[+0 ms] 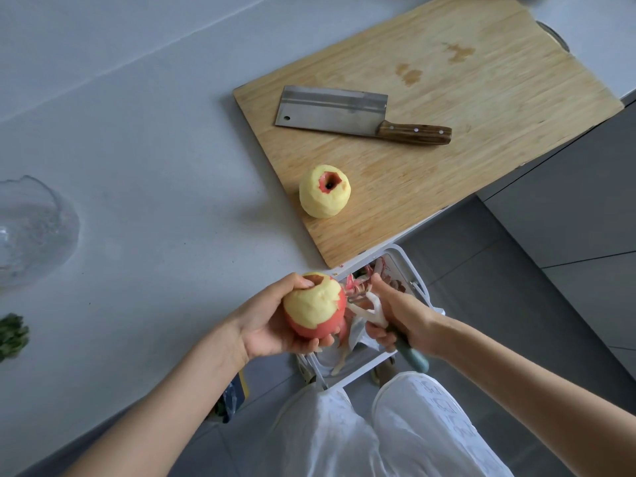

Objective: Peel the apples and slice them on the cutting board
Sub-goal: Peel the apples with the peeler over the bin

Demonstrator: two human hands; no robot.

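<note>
Two apples show. The peeled apple (325, 191), pale yellow, faceted by the blade and red round its hollow top, sits on the board (464, 108) close to its near edge. The board is a grained wooden rectangle, and its near edge lies along the edge of the smooth grey counter (155, 149). A cleaver (330, 110) with a flat steel blade and a riveted wooden handle lies on the board beyond that apple, apart from it.

Just below the board's near corner, the left hand (272, 321) cups the second apple (315, 306), fingers curled beneath and thumb at its hollow. The top of this apple is bare flesh and the bottom glossy red skin. The right hand (402, 315) is wrapped round the teal handle of a peeler (373, 306). Its white forked head is just beside the apple; whether it touches I cannot tell. Under both hands stands a white bin (406, 259) holding peels.

Well left of the board are a glass bowl (31, 228) and some greens (12, 333). Open counter lies between them and the board, whose far half shows grain and stains.
</note>
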